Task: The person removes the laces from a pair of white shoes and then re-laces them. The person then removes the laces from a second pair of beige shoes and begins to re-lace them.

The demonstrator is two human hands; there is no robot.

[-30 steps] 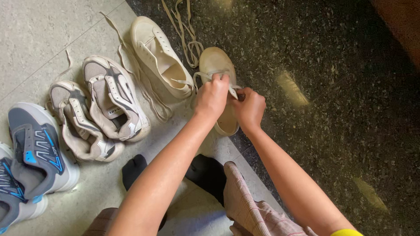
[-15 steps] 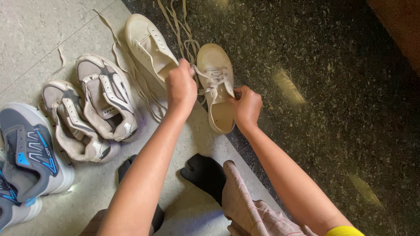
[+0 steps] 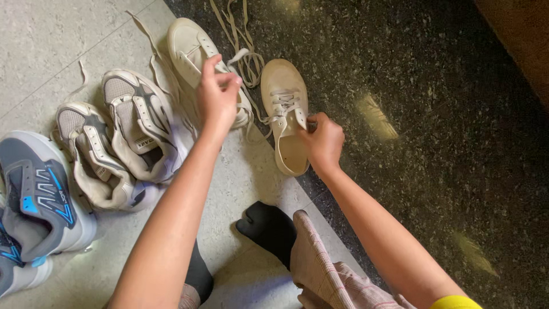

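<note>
- Head view: I see my left hand (image 3: 216, 94) raised, fingertips pinching a pale flat shoelace (image 3: 240, 55) above the floor.
- My right hand (image 3: 324, 140) grips the side of the cream low-top canvas sneaker (image 3: 284, 97), which sits at the dark speckled stone floor's (image 3: 434, 114) edge.
- Its unlaced cream twin (image 3: 191, 46) lies just beside.

The left hand (image 3: 216, 91) is now higher and further left than before. A second ago it sat on the cream shoe (image 3: 286, 114) next to the right hand (image 3: 323, 139). Now it is up over the other cream shoe (image 3: 200, 57), pulling the lace (image 3: 251, 111) out sideways. More of the laced front shows.
</note>
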